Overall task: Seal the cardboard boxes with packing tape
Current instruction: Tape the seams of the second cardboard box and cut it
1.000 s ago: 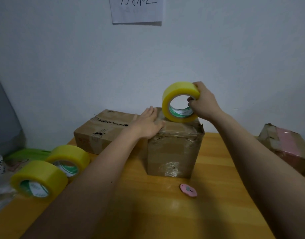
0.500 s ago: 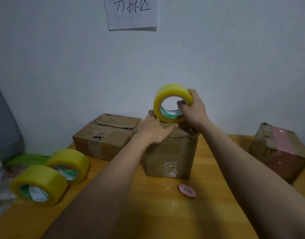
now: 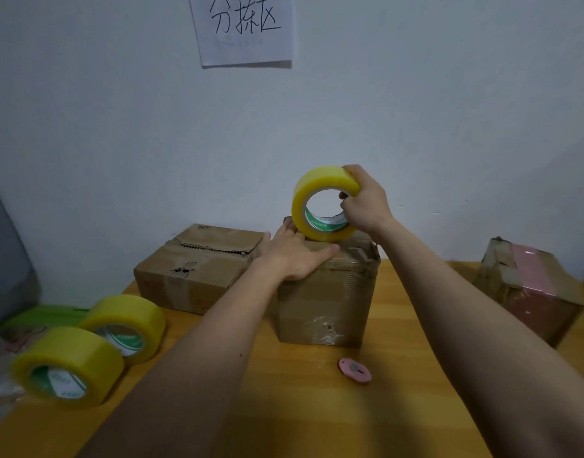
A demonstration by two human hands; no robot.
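Tape roll (image 3: 320, 206) atop box (image 3: 327, 302)

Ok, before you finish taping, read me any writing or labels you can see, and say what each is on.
"分拣区", handwritten on the paper sign on the wall.
Green-and-white print inside the held tape roll: too small to read.
Core labels of the two spare tape rolls on the table: blurred, unreadable.
Dark marks on the low box: not legible.
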